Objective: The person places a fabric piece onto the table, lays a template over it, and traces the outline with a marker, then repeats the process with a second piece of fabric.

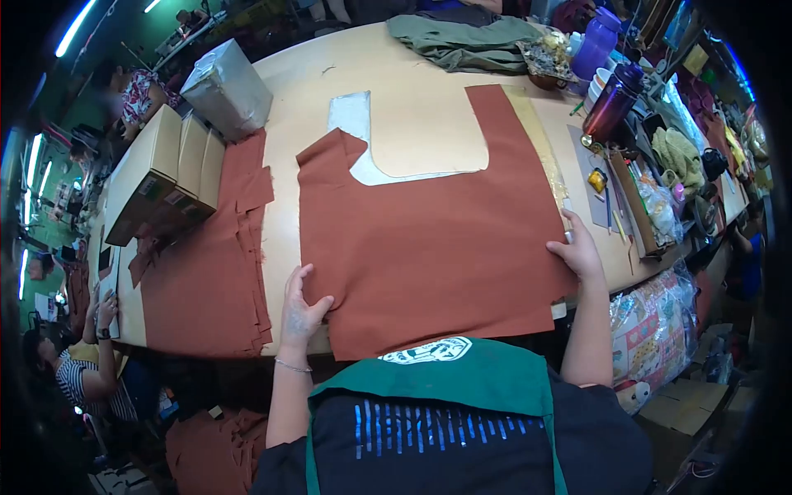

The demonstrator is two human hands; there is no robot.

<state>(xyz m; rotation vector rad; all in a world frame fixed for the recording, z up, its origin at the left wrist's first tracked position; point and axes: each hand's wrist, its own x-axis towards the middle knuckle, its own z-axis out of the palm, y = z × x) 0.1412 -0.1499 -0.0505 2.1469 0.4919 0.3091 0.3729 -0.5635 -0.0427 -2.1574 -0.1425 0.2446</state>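
A rust-brown cut fabric piece [437, 256] with a deep U-shaped neckline lies in front of me, its near edge hanging over the table's edge. Its upper left strap is folded back, baring a pale grey-white pattern piece [351, 120] underneath. Yellowish pattern material [536, 136] shows along the right strap. My left hand [304, 312] is at the fabric's lower left edge, thumb and fingers apart. At the right edge my right hand [581, 249] touches the cloth, fingers spread. A small white patch by its fingers cannot be made out.
Stacked brown fabric pieces [206, 289] lie left, with cardboard boxes [161, 177] and a wrapped box [227, 89] on top. Right are a bottle [612, 103], a tool tray [639, 206] and pencils. Olive cloth [462, 43] lies at the back. A co-worker [91, 379] sits at left.
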